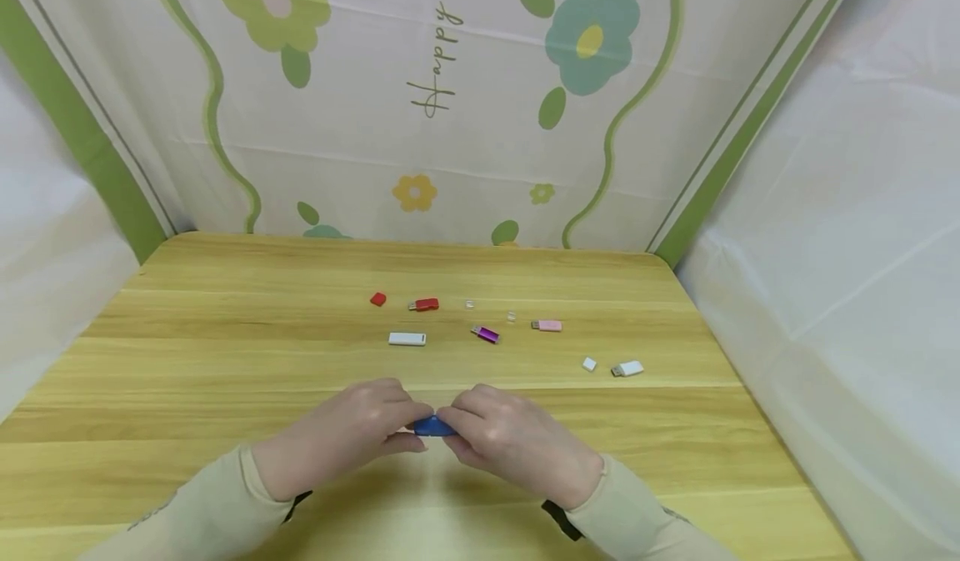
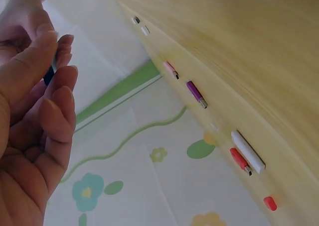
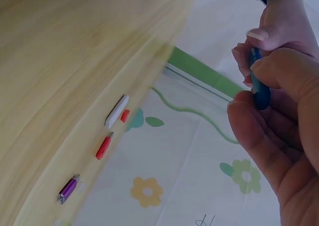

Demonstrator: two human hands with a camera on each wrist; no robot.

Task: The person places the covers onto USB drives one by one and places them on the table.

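A small blue piece (image 1: 433, 428) was held clear above the wooden table (image 1: 225, 361), bridged end to end between two hands. Left hand (image 1: 345, 436) at nine o'clock of it: near end pinched between thumb and fingers. Right hand (image 1: 521, 444) at three o'clock: other end pinched likewise, the fingertips of both hands brought close together, only a short middle stretch left bare. Handling judged: very light, stiff, smooth-shelled, perhaps plastic; a little slippery under dry fingertips, not notably fragile, though sideways bending would best be avoided. Hold best taken at the two ends, with pads laid flat along the sides. From the piece, a white stick (image 1: 407, 339) was noted between eleven and twelve o'clock, a red drive (image 1: 427, 304) at twelve, a purple drive (image 1: 487, 335) at one.
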